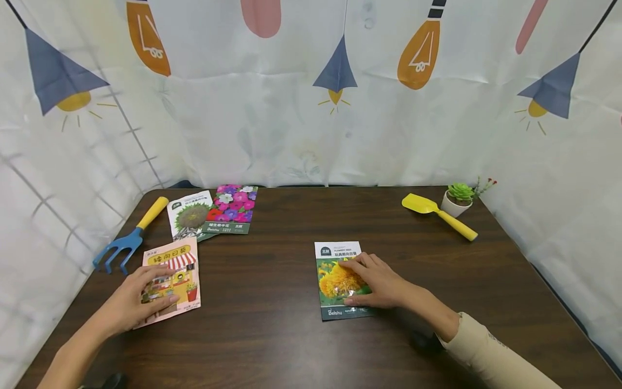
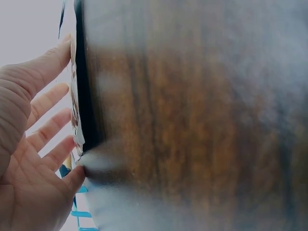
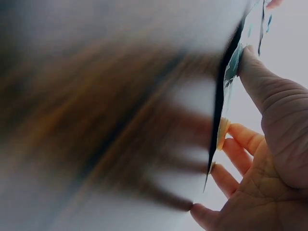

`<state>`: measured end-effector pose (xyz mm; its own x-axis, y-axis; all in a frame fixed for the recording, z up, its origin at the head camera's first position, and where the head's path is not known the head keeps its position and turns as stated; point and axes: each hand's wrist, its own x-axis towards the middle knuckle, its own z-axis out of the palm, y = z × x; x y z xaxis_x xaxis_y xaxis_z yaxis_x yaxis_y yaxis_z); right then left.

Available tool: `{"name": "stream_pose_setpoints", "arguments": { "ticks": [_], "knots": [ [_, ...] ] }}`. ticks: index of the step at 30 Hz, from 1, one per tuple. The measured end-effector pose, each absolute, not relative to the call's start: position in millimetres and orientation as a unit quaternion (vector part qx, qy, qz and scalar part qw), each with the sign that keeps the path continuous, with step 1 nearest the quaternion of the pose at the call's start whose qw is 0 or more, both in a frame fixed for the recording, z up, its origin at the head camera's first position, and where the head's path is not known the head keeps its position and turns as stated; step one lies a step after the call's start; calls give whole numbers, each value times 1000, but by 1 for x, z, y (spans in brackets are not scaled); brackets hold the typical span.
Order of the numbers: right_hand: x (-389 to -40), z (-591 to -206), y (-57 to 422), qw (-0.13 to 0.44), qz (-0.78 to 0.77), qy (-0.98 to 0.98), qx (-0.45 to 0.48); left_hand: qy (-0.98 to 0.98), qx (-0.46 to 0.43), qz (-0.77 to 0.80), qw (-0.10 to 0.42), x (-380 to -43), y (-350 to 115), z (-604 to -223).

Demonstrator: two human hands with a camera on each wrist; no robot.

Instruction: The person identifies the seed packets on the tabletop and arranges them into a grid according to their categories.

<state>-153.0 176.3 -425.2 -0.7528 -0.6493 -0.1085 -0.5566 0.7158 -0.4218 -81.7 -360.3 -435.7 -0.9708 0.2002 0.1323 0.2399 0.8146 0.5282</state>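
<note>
In the head view, my left hand (image 1: 127, 301) rests on a pink seed packet (image 1: 187, 266) lying on the table at the left. Its thumb and fingers are spread across the packet's face. My right hand (image 1: 386, 283) touches a sunflower seed packet (image 1: 335, 282) near the table's middle, fingertips on the yellow flower picture and thumb lower down. Both wrist views show the packets edge-on, flat against the table. Relaxed fingertips of the left hand (image 2: 36, 144) meet one packet, and those of the right hand (image 3: 260, 178) meet the other.
Behind the pink packet lie a white seed packet (image 1: 191, 213) and a purple-flower packet (image 1: 233, 208), overlapping. A blue hand fork (image 1: 123, 243) with a yellow handle lies at the left edge. A yellow trowel (image 1: 439, 210) and a potted succulent (image 1: 457, 205) are at the back right.
</note>
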Motion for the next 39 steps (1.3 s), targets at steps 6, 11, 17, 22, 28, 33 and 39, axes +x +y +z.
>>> {"name": "stream_pose_setpoints", "arguments": {
  "ticks": [6, 11, 17, 22, 28, 33, 39],
  "knots": [
    [-147, -424, 191, 126, -179, 923, -316, -952, -112, -282, 33, -82, -360, -435],
    [-141, -423, 204, 119, -174, 926, -314, -952, -115, -282, 32, -82, -359, -435],
    [-133, -422, 219, 109, -175, 927, -314, -954, -109, -277, 27, -81, -359, -435],
    [-127, -420, 230, 105, -174, 928, -312, -955, -106, -275, 24, -81, -360, -435],
    [-116, -420, 242, 105, -170, 931, -306, -955, -108, -275, 21, -81, -360, -435],
    [-109, -419, 250, 107, -172, 932, -301, -954, -112, -275, 27, -81, -360, -435],
    [-100, -418, 260, 103, -167, 934, -299, -954, -114, -277, 30, -82, -360, -436]
  ]
}}
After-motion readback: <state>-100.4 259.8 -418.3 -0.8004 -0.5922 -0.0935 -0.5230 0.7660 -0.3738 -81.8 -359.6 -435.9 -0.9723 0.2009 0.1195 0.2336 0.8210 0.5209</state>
